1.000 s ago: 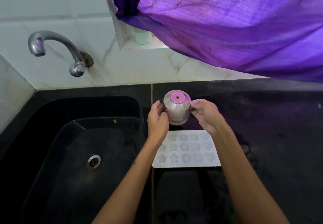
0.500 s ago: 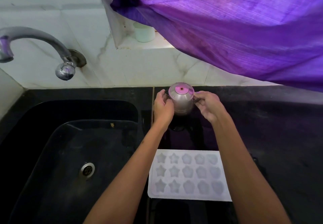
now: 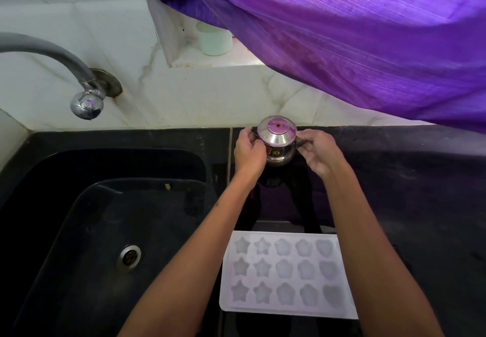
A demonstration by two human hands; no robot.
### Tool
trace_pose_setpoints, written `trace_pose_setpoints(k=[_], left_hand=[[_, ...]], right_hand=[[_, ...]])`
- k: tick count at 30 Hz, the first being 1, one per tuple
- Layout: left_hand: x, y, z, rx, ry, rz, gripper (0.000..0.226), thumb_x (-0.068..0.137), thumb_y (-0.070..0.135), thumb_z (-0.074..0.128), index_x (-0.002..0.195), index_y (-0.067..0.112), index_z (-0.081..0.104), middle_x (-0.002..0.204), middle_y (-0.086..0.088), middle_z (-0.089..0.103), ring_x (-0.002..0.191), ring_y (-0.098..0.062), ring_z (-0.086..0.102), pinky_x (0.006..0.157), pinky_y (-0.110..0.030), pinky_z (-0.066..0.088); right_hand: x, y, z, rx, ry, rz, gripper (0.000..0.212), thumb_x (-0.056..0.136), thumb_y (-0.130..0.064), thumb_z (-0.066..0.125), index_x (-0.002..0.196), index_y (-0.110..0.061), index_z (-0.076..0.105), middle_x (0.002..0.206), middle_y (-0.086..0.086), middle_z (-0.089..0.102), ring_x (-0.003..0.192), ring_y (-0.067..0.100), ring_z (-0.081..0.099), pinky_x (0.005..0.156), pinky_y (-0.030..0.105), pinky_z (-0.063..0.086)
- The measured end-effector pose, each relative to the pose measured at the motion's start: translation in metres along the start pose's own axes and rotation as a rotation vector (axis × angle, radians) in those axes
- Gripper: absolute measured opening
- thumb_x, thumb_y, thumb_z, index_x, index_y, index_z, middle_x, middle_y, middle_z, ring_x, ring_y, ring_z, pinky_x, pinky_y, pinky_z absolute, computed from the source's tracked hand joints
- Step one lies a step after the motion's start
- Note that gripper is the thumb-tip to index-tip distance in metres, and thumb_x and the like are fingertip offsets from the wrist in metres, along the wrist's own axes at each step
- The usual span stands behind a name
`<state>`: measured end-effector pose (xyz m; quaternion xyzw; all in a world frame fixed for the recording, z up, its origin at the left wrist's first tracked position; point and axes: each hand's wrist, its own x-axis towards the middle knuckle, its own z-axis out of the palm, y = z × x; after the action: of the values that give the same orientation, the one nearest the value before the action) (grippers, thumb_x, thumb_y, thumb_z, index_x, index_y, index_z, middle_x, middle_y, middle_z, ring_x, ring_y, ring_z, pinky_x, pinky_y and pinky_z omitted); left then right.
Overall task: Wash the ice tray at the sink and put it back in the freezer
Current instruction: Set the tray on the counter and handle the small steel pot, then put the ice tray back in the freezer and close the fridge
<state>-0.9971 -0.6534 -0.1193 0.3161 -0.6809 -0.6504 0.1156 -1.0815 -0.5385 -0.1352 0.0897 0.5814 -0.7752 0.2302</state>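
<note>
Hands are gripping a small steel pot with a domed lid [image 3: 277,140] at the back of the black stone desk [image 3: 410,179]: I am seeing my left hand [image 3: 248,152] curling round its left side and my right hand [image 3: 319,152] pinching its right side. Translucent white ice tray with star and flower moulds [image 3: 286,275] is lying flat on the desk nearer me, just right of the black sink [image 3: 105,231], untouched.

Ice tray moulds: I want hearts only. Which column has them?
The rightmost column of the ice tray, by the right forearm; the others hold stars and flowers.
</note>
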Motion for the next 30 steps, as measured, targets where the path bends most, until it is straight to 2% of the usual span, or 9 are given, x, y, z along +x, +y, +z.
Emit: trace_pose_setpoints(k=[5, 8, 16, 20, 21, 23, 26, 28, 30], left_hand=[[0.001, -0.001, 0.001, 0.003, 0.004, -0.013, 0.051, 0.092, 0.001, 0.042, 0.142, 0.011, 0.036, 0.137, -0.008, 0.05, 0.118, -0.014, 0.049, 0.099, -0.027, 0.041], [0.001, -0.001, 0.001, 0.015, 0.003, -0.013, 0.052, 0.093, 0.002, 0.042, 0.143, 0.011, 0.034, 0.138, -0.008, 0.049, 0.11, -0.009, 0.046, 0.093, -0.023, 0.039], [0.002, -0.001, 0.0, 0.018, -0.008, -0.014, 0.054, 0.093, 0.003, 0.043, 0.145, 0.011, 0.03, 0.14, -0.008, 0.046, 0.107, -0.006, 0.041, 0.091, -0.022, 0.037], [-0.003, 0.002, -0.004, 0.031, -0.019, -0.031, 0.055, 0.092, 0.003, 0.043, 0.145, 0.011, 0.029, 0.143, -0.008, 0.044, 0.12, -0.013, 0.045, 0.1, -0.027, 0.039], [-0.005, 0.004, -0.006, 0.034, -0.012, -0.034, 0.055, 0.093, 0.004, 0.043, 0.145, 0.011, 0.029, 0.143, -0.008, 0.043, 0.125, -0.016, 0.045, 0.103, -0.029, 0.039], [-0.011, 0.007, -0.012, 0.038, 0.014, -0.035, 0.053, 0.093, 0.007, 0.043, 0.145, 0.011, 0.03, 0.143, -0.007, 0.044, 0.127, -0.018, 0.045, 0.104, -0.029, 0.038], [-0.027, 0.008, -0.021, 0.019, 0.049, -0.033, 0.05, 0.094, 0.011, 0.043, 0.144, 0.01, 0.032, 0.14, -0.004, 0.046, 0.122, -0.017, 0.047, 0.098, -0.024, 0.035], [-0.041, 0.008, -0.028, 0.012, 0.075, -0.016, 0.048, 0.095, 0.012, 0.045, 0.142, 0.009, 0.035, 0.132, -0.003, 0.051, 0.11, -0.012, 0.047, 0.094, -0.023, 0.035], [-0.057, 0.007, -0.037, -0.01, 0.094, -0.004, 0.047, 0.095, 0.013, 0.047, 0.141, 0.008, 0.038, 0.125, -0.001, 0.054, 0.106, -0.011, 0.048, 0.092, -0.023, 0.037]], right_hand=[[0.001, 0.001, -0.001, -0.011, 0.01, 0.002, 0.014, 0.087, 0.007, 0.053, 0.081, -0.005, 0.058, 0.074, 0.006, 0.055, 0.072, 0.013, 0.054, 0.089, 0.028, 0.048], [0.0, 0.002, 0.0, -0.012, 0.026, 0.013, 0.013, 0.086, 0.007, 0.054, 0.082, -0.004, 0.058, 0.076, 0.006, 0.056, 0.075, 0.014, 0.055, 0.092, 0.03, 0.048], [-0.006, 0.001, -0.001, 0.037, 0.059, 0.021, 0.016, 0.084, 0.009, 0.056, 0.085, -0.007, 0.057, 0.08, 0.007, 0.056, 0.076, 0.015, 0.055, 0.092, 0.032, 0.049], [-0.011, -0.002, -0.002, -0.066, 0.118, 0.001, 0.023, 0.085, 0.001, 0.062, 0.105, -0.007, 0.055, 0.093, 0.008, 0.062, 0.096, 0.018, 0.06, 0.1, 0.032, 0.044], [-0.013, -0.003, -0.003, -0.101, 0.149, -0.008, 0.022, 0.084, -0.002, 0.064, 0.103, -0.009, 0.057, 0.099, 0.007, 0.064, 0.101, 0.018, 0.059, 0.098, 0.031, 0.044], [-0.021, -0.006, -0.004, -0.168, 0.191, -0.032, 0.012, 0.083, -0.007, 0.067, 0.088, -0.016, 0.06, 0.099, 0.002, 0.064, 0.105, 0.018, 0.056, 0.092, 0.029, 0.044], [-0.039, -0.012, -0.009, -0.213, 0.237, -0.07, 0.01, 0.087, -0.01, 0.065, 0.081, -0.017, 0.061, 0.098, 0.002, 0.064, 0.112, 0.021, 0.058, 0.09, 0.031, 0.046], [-0.056, -0.015, -0.013, -0.219, 0.264, -0.085, 0.003, 0.089, -0.01, 0.062, 0.091, -0.01, 0.064, 0.113, 0.011, 0.066, 0.118, 0.026, 0.057, 0.096, 0.037, 0.049], [-0.075, -0.018, -0.018, -0.215, 0.27, -0.106, 0.012, 0.091, -0.009, 0.059, 0.101, -0.005, 0.064, 0.122, 0.018, 0.063, 0.119, 0.029, 0.057, 0.099, 0.04, 0.048]])
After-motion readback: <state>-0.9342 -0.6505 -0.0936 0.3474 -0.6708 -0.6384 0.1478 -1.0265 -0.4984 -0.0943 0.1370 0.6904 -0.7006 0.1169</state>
